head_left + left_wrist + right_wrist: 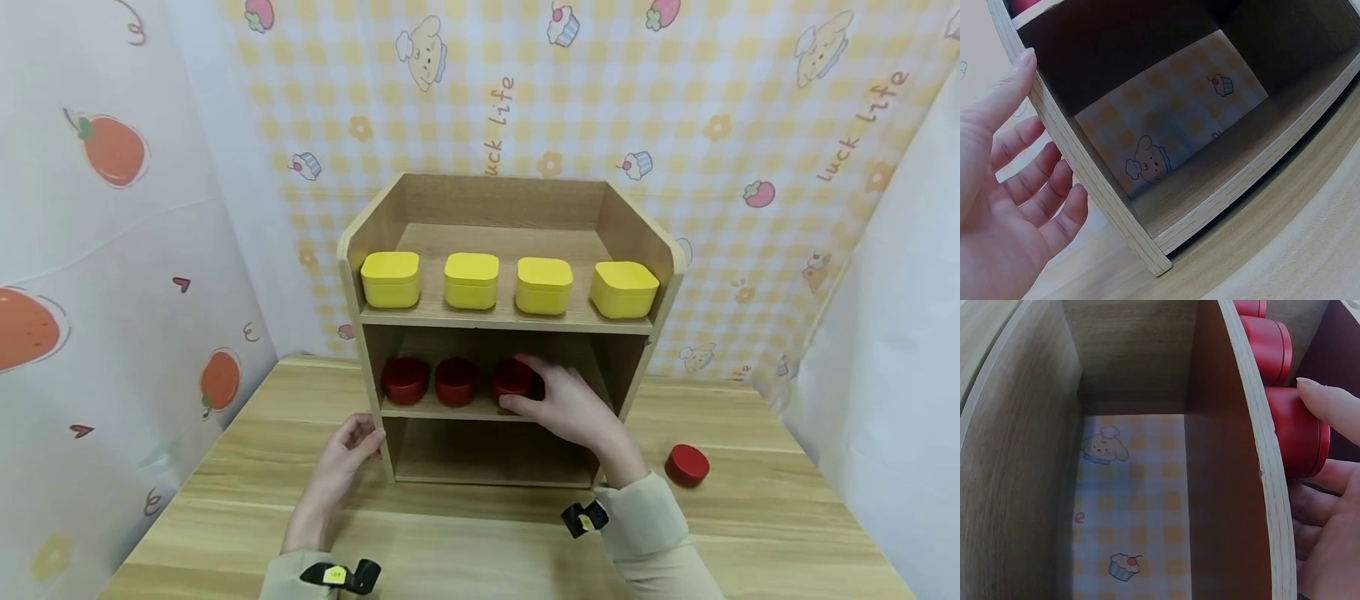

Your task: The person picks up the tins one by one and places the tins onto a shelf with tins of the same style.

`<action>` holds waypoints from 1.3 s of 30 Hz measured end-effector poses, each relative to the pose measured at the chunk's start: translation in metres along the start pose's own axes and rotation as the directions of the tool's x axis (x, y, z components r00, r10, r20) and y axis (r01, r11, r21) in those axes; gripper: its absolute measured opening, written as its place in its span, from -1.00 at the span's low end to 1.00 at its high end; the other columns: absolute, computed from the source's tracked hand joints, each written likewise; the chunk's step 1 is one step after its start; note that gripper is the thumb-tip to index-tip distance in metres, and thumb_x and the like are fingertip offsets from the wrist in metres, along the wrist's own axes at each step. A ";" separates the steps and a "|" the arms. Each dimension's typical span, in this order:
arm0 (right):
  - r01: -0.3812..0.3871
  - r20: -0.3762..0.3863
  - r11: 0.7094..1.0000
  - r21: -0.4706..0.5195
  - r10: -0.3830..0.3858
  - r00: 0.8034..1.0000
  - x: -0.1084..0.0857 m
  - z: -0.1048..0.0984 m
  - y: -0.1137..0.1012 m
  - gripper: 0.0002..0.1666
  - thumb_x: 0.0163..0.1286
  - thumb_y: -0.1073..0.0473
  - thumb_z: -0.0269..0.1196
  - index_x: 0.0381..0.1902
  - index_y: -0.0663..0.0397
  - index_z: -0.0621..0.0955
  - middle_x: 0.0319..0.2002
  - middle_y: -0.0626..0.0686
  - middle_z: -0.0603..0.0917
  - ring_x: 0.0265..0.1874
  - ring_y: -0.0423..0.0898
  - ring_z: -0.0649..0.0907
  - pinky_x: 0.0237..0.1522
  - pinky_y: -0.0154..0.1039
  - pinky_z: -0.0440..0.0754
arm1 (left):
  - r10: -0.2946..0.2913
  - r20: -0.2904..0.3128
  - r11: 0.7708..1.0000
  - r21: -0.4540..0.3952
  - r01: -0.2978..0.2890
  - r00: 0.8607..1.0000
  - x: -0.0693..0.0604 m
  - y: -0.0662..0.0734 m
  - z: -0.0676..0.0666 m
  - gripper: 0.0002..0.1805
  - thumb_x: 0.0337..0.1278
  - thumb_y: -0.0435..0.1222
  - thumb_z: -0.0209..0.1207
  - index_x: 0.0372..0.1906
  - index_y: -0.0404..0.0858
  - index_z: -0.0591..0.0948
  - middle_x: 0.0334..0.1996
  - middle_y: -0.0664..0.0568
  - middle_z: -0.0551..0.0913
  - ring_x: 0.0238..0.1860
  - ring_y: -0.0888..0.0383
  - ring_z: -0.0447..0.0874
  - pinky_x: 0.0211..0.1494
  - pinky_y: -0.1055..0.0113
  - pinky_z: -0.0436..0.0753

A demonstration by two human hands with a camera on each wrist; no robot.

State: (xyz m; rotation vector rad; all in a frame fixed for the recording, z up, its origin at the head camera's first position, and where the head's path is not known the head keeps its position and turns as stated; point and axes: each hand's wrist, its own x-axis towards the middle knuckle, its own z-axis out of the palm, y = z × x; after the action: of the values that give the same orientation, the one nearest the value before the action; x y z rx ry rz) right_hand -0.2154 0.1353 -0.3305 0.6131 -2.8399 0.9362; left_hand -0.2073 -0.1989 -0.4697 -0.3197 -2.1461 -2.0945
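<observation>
A wooden shelf unit [506,322] stands on the table. My right hand [576,406] holds a red round tin [512,379] on its middle shelf; in the right wrist view the thumb lies on top of the tin [1297,434] and the fingers are at its far side. Left of it on that shelf sit two more red tins, one in the middle [455,382] and one near the left wall [406,382]. My left hand [341,462] rests by the unit's left side panel [1094,178], thumb tip at the front edge, loosely bent fingers along the outside.
On the top shelf several yellow square tins [471,282] stand in a row. Another red round tin [687,465] lies on the wooden table [757,517], right of the unit. Behind hangs a checked, printed cloth [480,100]; a white printed cloth [150,250] hangs at left.
</observation>
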 end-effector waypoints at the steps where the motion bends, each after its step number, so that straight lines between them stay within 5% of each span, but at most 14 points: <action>1: -0.002 0.001 1.000 0.000 0.002 1.000 0.000 0.000 0.000 -0.20 0.26 -0.19 0.34 0.37 0.02 0.42 0.23 0.08 0.52 0.19 0.08 0.50 0.22 0.06 0.44 | 0.002 0.001 1.000 -0.003 -0.002 1.000 0.000 0.000 0.000 -0.78 0.36 -0.43 0.10 -0.02 -0.47 0.41 -0.27 0.00 0.47 -0.24 0.23 0.47 -0.16 0.31 0.61; 17: 0.014 0.006 1.000 -0.005 -0.014 1.000 -0.003 0.003 -0.002 -0.09 0.28 -0.26 0.30 0.43 0.05 0.33 0.26 0.11 0.49 0.21 0.05 0.49 0.24 0.04 0.43 | 0.013 0.009 1.000 0.006 -0.013 1.000 -0.002 0.001 0.001 -0.76 0.37 -0.42 0.09 -0.01 -0.51 0.40 -0.28 0.00 0.47 -0.25 0.22 0.46 -0.18 0.33 0.60; 30: 0.047 -0.005 0.999 -0.012 -0.047 0.999 -0.009 0.004 -0.003 0.13 0.15 -0.44 0.29 0.54 -0.26 0.09 0.45 0.07 0.23 0.40 0.08 0.23 0.31 0.08 0.33 | 0.020 0.010 1.000 0.006 -0.020 1.000 -0.001 0.001 -0.001 -0.79 0.37 -0.43 0.10 -0.03 -0.49 0.41 -0.28 0.00 0.48 -0.25 0.23 0.48 -0.18 0.33 0.60; 39: 0.105 -0.066 0.994 -0.008 -0.106 0.992 -0.029 -0.007 -0.007 -0.05 0.22 -0.34 0.31 0.46 -0.17 0.29 0.40 0.01 0.28 0.37 0.02 0.26 0.30 0.07 0.34 | 0.026 0.027 0.999 0.018 -0.026 0.999 -0.001 0.003 -0.001 -0.75 0.39 -0.41 0.09 -0.01 -0.52 0.39 -0.26 -0.02 0.46 -0.23 0.22 0.48 -0.16 0.32 0.61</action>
State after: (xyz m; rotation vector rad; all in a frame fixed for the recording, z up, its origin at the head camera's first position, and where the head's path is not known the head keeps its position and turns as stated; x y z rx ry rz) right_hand -0.1862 0.1449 -0.3269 0.7104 -2.7215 0.9147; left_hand -0.2061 -0.1997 -0.4674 -0.3733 -2.1625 -2.0665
